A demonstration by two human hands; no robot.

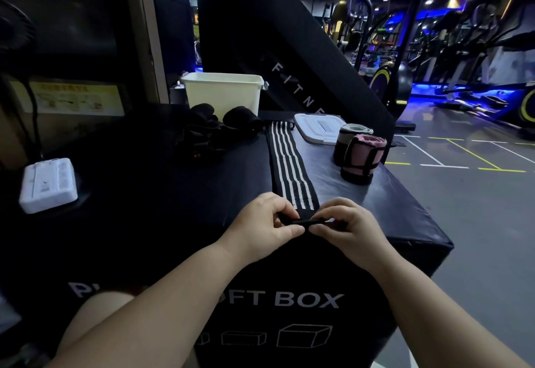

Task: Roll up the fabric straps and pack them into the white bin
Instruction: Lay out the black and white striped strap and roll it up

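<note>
A long black strap with white stripes [288,162] lies flat on the black soft box [162,199], running away from me toward the white bin [223,94] at the back. Its near end is folded into a small black roll. My left hand [262,223] and my right hand [347,224] both pinch that roll at the box's front edge, thumbs meeting in the middle. Two rolled straps, one pink and black [363,156] and one grey [351,133], stand upright at the right. A heap of black straps [214,130] lies in front of the bin.
The bin's white lid [318,129] lies flat at the back right of the box. A white device [47,184] with a cable sits on the left. A large black fitness machine rises behind the bin. Gym floor with marked lines drops off to the right.
</note>
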